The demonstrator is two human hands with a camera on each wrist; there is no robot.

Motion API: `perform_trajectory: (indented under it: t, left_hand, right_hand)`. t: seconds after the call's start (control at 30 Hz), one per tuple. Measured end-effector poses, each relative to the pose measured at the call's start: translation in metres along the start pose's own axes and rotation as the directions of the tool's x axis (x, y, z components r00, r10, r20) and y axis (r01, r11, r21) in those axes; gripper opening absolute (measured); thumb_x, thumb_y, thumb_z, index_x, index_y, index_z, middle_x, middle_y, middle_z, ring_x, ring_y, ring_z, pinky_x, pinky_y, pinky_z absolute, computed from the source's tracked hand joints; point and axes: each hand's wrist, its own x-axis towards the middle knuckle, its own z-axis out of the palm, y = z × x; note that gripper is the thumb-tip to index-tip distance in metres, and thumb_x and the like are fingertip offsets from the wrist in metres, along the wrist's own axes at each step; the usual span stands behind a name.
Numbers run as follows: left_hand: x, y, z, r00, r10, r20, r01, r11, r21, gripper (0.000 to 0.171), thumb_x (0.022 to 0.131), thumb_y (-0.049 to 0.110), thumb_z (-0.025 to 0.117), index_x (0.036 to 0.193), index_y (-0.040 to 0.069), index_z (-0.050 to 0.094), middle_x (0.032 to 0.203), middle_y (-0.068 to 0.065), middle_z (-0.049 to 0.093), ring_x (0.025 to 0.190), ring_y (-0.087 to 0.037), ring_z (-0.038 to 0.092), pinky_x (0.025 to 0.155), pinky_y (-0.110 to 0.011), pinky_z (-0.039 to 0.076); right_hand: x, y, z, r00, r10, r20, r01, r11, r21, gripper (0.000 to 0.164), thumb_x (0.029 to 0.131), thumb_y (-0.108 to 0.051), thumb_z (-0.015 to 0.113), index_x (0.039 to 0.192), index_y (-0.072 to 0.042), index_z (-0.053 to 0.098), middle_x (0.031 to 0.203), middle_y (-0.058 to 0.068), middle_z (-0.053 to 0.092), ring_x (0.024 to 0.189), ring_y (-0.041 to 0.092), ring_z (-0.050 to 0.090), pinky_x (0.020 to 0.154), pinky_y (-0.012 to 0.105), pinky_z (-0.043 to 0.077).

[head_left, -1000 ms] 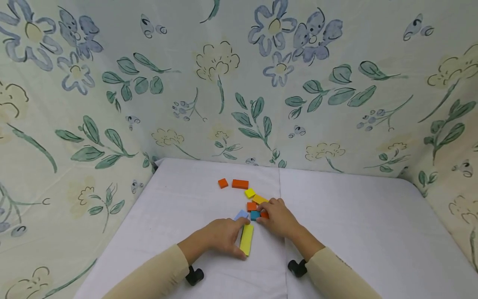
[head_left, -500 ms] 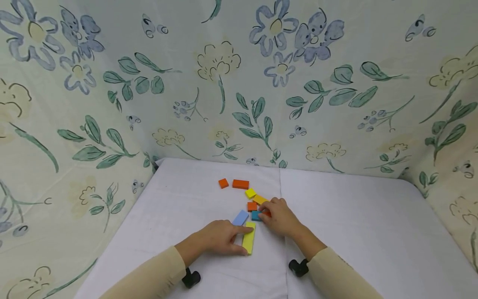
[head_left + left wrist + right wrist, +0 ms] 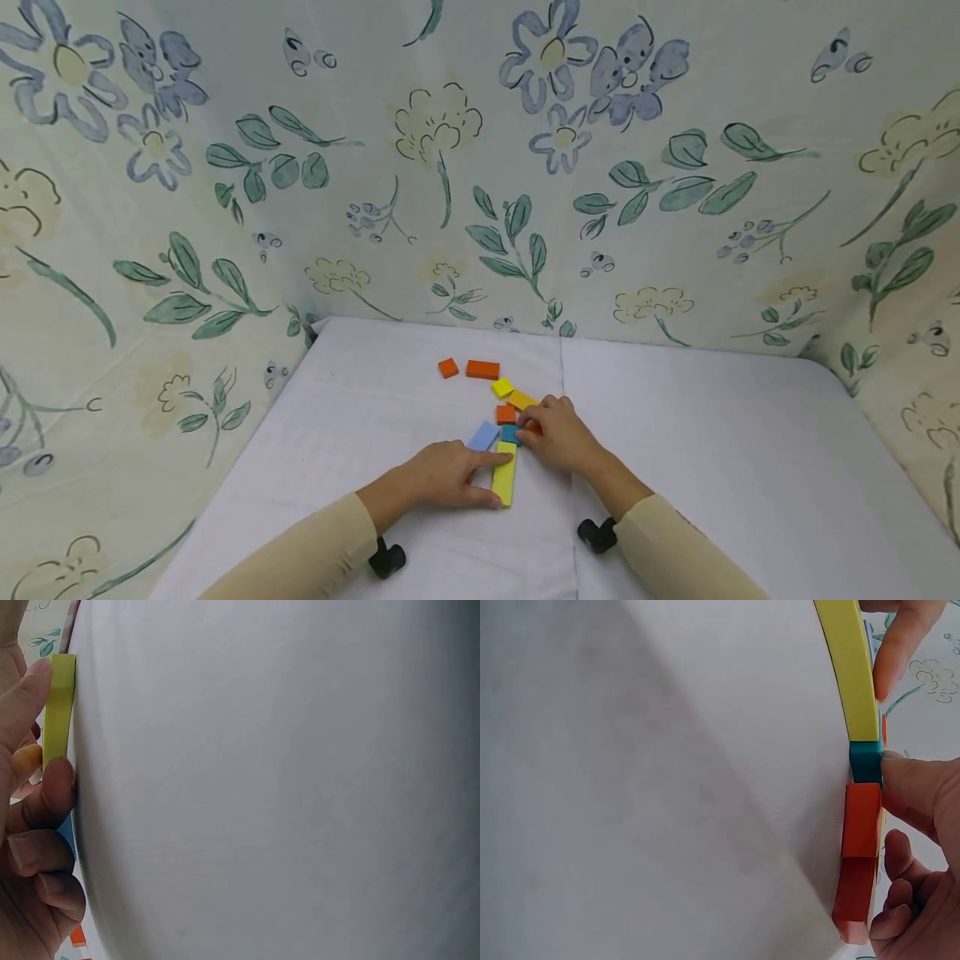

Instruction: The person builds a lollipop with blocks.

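My left hand (image 3: pixel 450 477) holds a long yellow block (image 3: pixel 504 482), thumb near its close end and index finger by its far end. In the right wrist view, the yellow block's end meets a small teal block (image 3: pixel 866 761). The thumb of my right hand (image 3: pixel 562 437) presses on the teal block. Its other fingers curl beside an orange-red block (image 3: pixel 862 821) that adjoins the teal one; a darker red face (image 3: pixel 855 889) follows in line. How those fingers touch the row is partly hidden. Beside my left hand lies a light blue block (image 3: pixel 483 436).
Beyond the hands lie a small orange block (image 3: pixel 506 414), an amber block (image 3: pixel 522 401) and a small yellow block (image 3: pixel 502 387). Farther back are an orange-red rectangle (image 3: pixel 483 369) and an orange square (image 3: pixel 447 367). A white cloth (image 3: pixel 712 467) covers the table; floral fabric (image 3: pixel 480 167) hangs behind.
The long yellow block has shifted right and slightly away, up to the teal block. My left index finger has lowered onto it, uncovering the light blue block. My right hand has barely moved.
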Motion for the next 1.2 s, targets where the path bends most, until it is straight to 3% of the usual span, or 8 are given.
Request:
perform_trajectory:
  t: [0.47, 1.2]
  left_hand:
    - [0.002, 0.0036, 0.0012, 1.0, -0.024, -0.007, 0.024, 0.999, 0.033, 0.069, 0.086, 0.073, 0.064, 0.148, 0.049, 0.049, 0.058, 0.01, 0.037, 0.057, -0.008, 0.037, 0.056, -0.025, 0.028]
    - [0.002, 0.0047, -0.0004, 1.0, -0.006, -0.018, 0.007, 1.0, 0.023, 0.07, 0.086, 0.073, 0.064, 0.149, 0.047, 0.049, 0.059, 0.01, 0.033, 0.057, -0.008, 0.036, 0.055, -0.025, 0.027]
  right_hand:
    - [0.0015, -0.0008, -0.0005, 1.0, -0.006, 0.014, 0.006, 1.0, -0.001, 0.015, 0.093, -0.035, 0.076, 0.105, -0.026, 0.074, 0.096, -0.003, 0.055, 0.098, 0.018, 0.044, 0.082, 0.031, 0.046]
    - [0.0037, 0.0021, 0.0024, 1.0, -0.011, 0.016, 0.011, 1.0, -0.01, 0.014, 0.093, -0.037, 0.075, 0.103, -0.028, 0.073, 0.097, -0.004, 0.056, 0.097, 0.018, 0.044, 0.08, 0.03, 0.045]
